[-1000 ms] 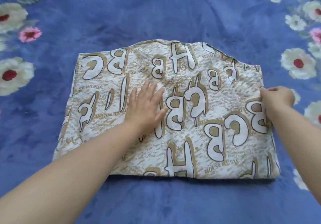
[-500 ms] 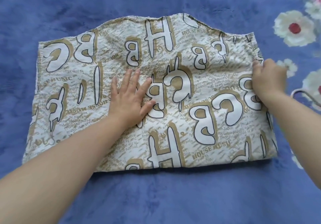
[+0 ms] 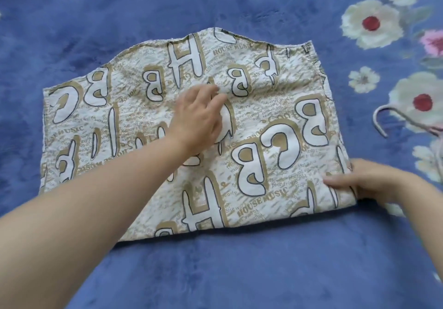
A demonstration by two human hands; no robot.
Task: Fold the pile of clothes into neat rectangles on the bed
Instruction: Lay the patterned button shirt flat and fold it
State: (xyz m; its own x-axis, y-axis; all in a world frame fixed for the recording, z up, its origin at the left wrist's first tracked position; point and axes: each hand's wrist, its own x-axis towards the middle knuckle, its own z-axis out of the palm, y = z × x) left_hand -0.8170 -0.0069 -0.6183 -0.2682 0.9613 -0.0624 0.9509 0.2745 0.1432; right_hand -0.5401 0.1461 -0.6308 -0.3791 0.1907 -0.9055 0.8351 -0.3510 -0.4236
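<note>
Flat-fingered, the left hand (image 3: 196, 116) presses the printed garment (image 3: 275, 140) on the blue blanket (image 3: 215, 272); the right hand (image 3: 366, 181) pinches its near-right edge

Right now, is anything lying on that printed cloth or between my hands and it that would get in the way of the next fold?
Nothing visible does. Both hands are already on the printed cloth: the left hand rests on its middle, and the right hand holds its near right corner. The clothes hanger lies apart, on the blue blanket to the right.
</note>
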